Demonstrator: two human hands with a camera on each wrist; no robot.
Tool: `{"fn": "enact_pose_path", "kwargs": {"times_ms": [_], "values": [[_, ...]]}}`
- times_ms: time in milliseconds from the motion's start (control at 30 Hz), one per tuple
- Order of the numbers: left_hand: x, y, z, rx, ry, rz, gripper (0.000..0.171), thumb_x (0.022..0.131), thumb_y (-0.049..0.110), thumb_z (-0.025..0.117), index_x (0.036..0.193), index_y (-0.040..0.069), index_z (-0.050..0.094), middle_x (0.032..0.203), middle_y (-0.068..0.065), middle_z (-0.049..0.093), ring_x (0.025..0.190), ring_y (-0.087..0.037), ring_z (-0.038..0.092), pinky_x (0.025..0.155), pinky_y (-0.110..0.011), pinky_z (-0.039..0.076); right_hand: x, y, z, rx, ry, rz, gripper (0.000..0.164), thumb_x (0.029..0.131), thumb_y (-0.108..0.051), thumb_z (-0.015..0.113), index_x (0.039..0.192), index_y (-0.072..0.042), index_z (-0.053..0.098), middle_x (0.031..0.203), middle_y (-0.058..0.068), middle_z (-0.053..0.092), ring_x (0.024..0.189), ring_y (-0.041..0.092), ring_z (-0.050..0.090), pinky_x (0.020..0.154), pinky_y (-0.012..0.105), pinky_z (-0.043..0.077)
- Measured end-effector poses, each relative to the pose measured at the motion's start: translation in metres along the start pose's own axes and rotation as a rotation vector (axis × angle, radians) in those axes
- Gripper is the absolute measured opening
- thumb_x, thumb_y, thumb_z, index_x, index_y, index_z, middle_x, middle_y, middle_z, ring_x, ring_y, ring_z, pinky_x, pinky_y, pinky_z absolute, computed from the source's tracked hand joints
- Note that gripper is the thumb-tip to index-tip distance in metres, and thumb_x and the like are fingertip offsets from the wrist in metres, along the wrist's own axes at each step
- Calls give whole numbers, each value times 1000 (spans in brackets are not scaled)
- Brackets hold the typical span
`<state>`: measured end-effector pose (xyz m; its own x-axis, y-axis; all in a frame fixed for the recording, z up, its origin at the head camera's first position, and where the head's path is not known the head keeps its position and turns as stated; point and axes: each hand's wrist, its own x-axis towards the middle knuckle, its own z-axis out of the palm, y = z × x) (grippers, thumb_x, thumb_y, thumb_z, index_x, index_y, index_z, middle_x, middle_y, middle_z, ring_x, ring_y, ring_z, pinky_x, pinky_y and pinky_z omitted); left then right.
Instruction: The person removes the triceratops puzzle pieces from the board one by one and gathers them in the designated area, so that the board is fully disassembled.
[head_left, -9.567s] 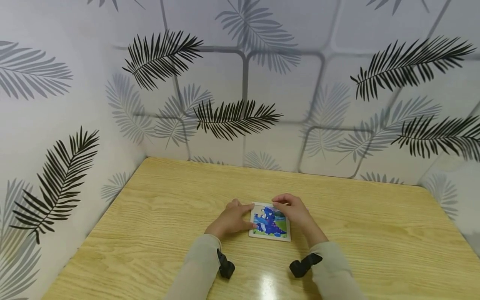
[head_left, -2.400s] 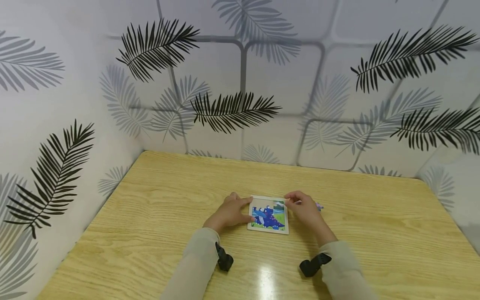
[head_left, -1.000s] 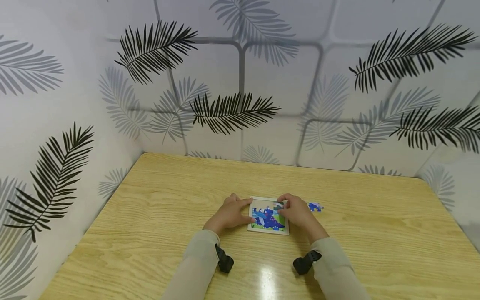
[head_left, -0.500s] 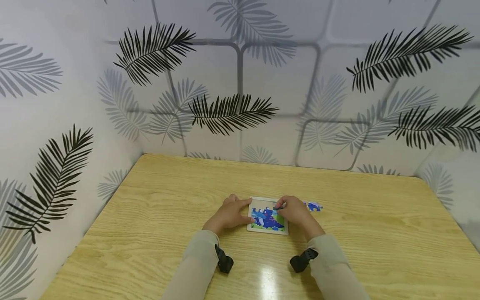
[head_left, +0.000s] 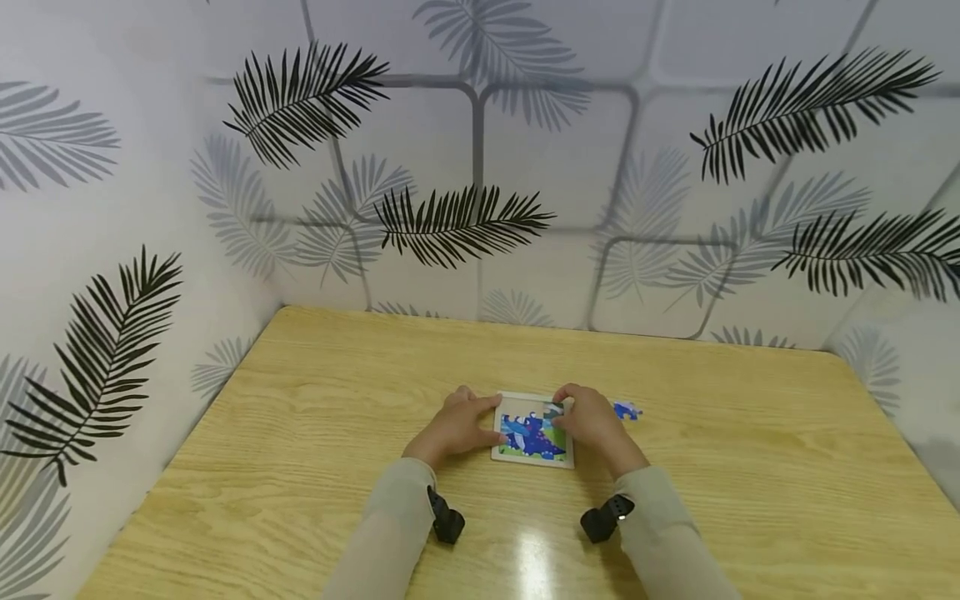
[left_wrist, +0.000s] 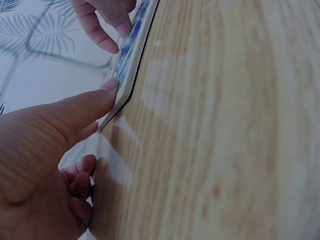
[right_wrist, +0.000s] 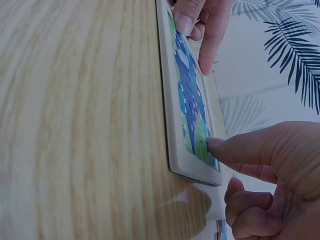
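Note:
A jigsaw puzzle with a blue dinosaur picture (head_left: 531, 435) lies in a pale wooden frame (head_left: 532, 461); an uncovered strip shows along the top. My left hand (head_left: 456, 427) rests at the frame's left side, thumb straight on its edge and index fingertip at the upper left corner. With thumb and index finger, my right hand (head_left: 594, 422) pinches a puzzle piece (head_left: 552, 410) at the picture's upper right. In the right wrist view the right thumb (right_wrist: 240, 148) lies over the picture's near corner. That hand's other fingers are curled beside the frame.
A loose blue and purple puzzle piece (head_left: 627, 410) lies on the wooden table (head_left: 360, 375), just beyond my right hand. A wall with a leaf pattern (head_left: 465, 150) stands behind the table. Black wrist cameras (head_left: 447, 521) sit on both wrists.
My right hand has come in from the frame's right edge to the upper right of the picture. The puzzle piece there was tilted half a second ago and looks flatter now. My left hand stays put.

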<state>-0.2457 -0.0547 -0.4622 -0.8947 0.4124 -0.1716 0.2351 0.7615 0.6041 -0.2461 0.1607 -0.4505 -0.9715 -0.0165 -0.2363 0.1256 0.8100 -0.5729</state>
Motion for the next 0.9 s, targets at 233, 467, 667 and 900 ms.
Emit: {"fn": "enact_pose_path", "kwargs": {"times_ms": [233, 467, 667, 900], "values": [[-1, 0, -1, 9, -10, 12, 68, 83, 33, 73, 143, 17, 44, 95, -5, 34, 88, -21, 32, 75, -34, 32, -1, 0, -3, 12, -33, -20, 29, 85, -11, 70, 111, -6, 57, 83, 8, 52, 75, 22, 48, 64, 30, 38], [-1, 1, -2, 2, -8, 22, 68, 83, 32, 73, 143, 16, 44, 96, -5, 34, 88, -22, 32, 76, -34, 32, 3, 1, -4, 6, -63, -25, 29, 86, -10, 68, 112, -6, 55, 82, 7, 52, 72, 21, 48, 61, 29, 38], [-1, 0, -2, 6, -6, 29, 68, 83, 32, 73, 143, 16, 45, 95, -5, 33, 87, -21, 31, 75, -34, 31, 4, 1, -5, -1, -85, -51, 25, 86, -8, 68, 107, -5, 55, 81, 6, 53, 71, 20, 48, 62, 29, 38], [0, -2, -2, 2, -3, 22, 68, 83, 33, 73, 143, 17, 45, 93, -5, 32, 87, -21, 31, 75, -34, 30, 5, -1, -5, -16, -84, -60, 25, 86, -7, 67, 108, -4, 56, 87, 8, 54, 75, 21, 48, 64, 30, 38]]}}
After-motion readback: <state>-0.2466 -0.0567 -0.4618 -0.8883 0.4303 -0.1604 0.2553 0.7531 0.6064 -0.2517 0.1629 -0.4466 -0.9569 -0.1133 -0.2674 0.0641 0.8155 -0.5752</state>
